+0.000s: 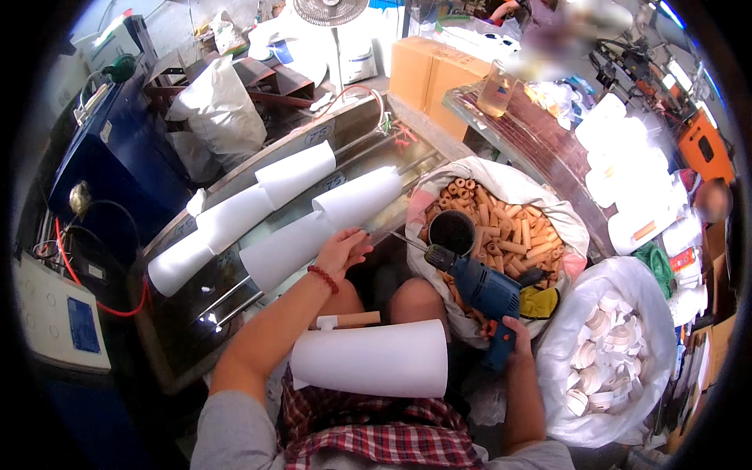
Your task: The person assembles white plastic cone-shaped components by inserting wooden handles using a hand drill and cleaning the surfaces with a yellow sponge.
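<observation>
My right hand (511, 338) grips the handle of a blue power drill (484, 283), whose long thin bit (409, 240) points up and to the left. Close to the tip of that bit is my left hand (345, 251), thumb and fingers pinched together. Whatever they hold is too small to make out. Across my lap lies a smooth white tapered tube (372, 357). Just beyond it rests a tan wooden-looking rod (358, 319) with a white piece at its left end.
More white tapered tubes (317, 227) lie on rails over a framed trough (176, 345). A sack (576, 211) holds tan hollow cylinders (517, 247) and a dark-filled cup (452, 231). Right of it stands a plastic bag (654, 313) of white round parts. A bottle (497, 90) tops a wooden table.
</observation>
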### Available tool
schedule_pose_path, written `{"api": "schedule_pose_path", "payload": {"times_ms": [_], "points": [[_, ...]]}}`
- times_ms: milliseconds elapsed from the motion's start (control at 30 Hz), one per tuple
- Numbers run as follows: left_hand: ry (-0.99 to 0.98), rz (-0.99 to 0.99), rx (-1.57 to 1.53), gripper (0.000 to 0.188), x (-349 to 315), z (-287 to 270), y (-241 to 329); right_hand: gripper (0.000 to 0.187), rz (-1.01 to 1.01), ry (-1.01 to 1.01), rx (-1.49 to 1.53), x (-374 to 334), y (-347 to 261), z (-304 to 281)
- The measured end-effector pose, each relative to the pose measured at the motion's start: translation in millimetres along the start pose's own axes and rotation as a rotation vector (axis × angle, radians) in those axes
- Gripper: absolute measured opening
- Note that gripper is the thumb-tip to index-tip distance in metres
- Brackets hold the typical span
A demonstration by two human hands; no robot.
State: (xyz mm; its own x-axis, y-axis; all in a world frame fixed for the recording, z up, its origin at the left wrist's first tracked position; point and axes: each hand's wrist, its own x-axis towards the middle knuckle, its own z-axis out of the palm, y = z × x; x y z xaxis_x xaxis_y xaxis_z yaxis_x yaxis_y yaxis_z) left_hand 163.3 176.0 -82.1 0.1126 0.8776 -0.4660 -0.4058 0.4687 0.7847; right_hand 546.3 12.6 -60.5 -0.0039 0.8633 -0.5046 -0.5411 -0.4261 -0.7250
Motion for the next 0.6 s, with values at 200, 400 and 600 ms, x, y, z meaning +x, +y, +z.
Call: {"api": "schedule_pose_path", "payload": {"times_ms": [200,400,600], "points": [[-0.036,0.001,0.028,0.023,4,16,-3,0.055,0.012,-0.112,-0.094,9,-2,3],[-0.092,-0.002,0.01,0.022,5,21,-1,0.057,0.013,-0.108,-0.1,12,-1,0],[-0.051,0.033,-0.039,0.02,3,14,2,0.056,0.032,-0.097,-0.124,10,-2,-1]]}}
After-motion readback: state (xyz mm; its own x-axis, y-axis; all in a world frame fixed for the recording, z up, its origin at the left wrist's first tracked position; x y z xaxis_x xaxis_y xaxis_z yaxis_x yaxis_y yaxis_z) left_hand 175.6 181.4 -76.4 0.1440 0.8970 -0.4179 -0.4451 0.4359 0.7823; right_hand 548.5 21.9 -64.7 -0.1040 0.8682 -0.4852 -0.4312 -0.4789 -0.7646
